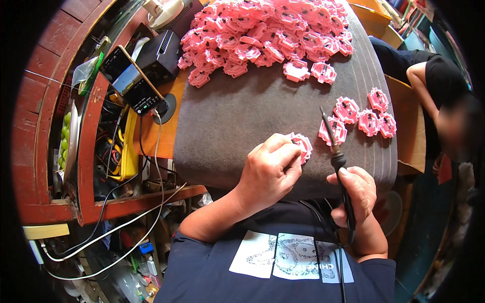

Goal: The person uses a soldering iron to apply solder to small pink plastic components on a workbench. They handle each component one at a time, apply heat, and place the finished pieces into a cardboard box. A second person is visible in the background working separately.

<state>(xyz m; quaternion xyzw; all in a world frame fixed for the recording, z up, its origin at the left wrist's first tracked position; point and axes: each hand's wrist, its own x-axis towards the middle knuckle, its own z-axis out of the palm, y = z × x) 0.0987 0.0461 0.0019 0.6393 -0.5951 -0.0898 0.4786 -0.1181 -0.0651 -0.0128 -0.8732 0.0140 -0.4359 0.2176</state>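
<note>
My right hand (pixel 357 194) grips a soldering iron (pixel 339 164) by its black handle, the thin metal tip pointing up and away from me. That tip passes over a pink plastic part (pixel 332 131) on the grey mat (pixel 242 116). My left hand (pixel 270 169) is closed in a pinch, its fingertips against another pink plastic part (pixel 303 148); what the fingers hold is hidden. Several more pink parts (pixel 369 122) with small dark pieces in them lie beyond the iron on the right. A big heap of pink parts (pixel 268 35) covers the far end of the mat.
At left a phone (pixel 130 81) showing a picture leans on a round black stand, a cable plugged in. Behind it is a black box (pixel 159 55). White cables (pixel 116 222) run past a red wooden frame (pixel 88 166). Another person (pixel 439 86) sits at right beside a cardboard box (pixel 408 121).
</note>
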